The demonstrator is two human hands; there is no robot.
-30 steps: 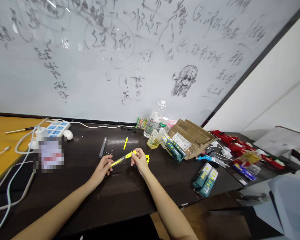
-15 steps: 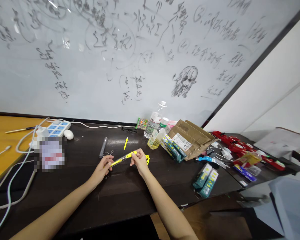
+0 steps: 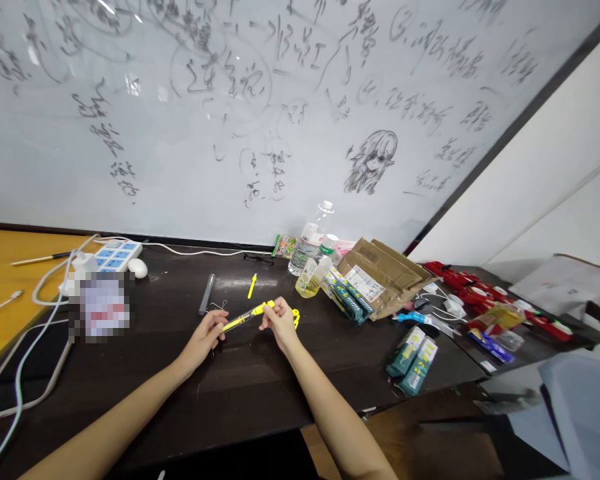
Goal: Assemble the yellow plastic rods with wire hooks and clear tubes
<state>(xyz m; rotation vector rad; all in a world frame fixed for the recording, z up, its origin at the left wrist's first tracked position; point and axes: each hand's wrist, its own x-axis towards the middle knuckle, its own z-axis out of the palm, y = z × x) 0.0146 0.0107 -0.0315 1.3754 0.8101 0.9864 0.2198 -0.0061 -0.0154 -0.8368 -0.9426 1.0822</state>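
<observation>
A slim clear tube with yellow parts (image 3: pixel 241 320) spans my two hands above the dark table. My left hand (image 3: pixel 207 339) pinches its lower left end, and my right hand (image 3: pixel 281 325) grips the yellow upper right end. Close behind my right hand lies a yellow looped piece (image 3: pixel 296 319), partly hidden by it. Farther back are a small yellow strip (image 3: pixel 252 286) and a grey transparent tube (image 3: pixel 207 294). Beside that tube rests a thin bent wire (image 3: pixel 219 306).
Bottles (image 3: pixel 307 248), a cup of yellow liquid (image 3: pixel 310 279), green boxes (image 3: pixel 413 360) and a cardboard package (image 3: pixel 380 277) stand to the right. A power strip (image 3: pixel 115 256) and cables are at left. Behind the dark table (image 3: pixel 260 400) rises a whiteboard (image 3: pixel 180 167).
</observation>
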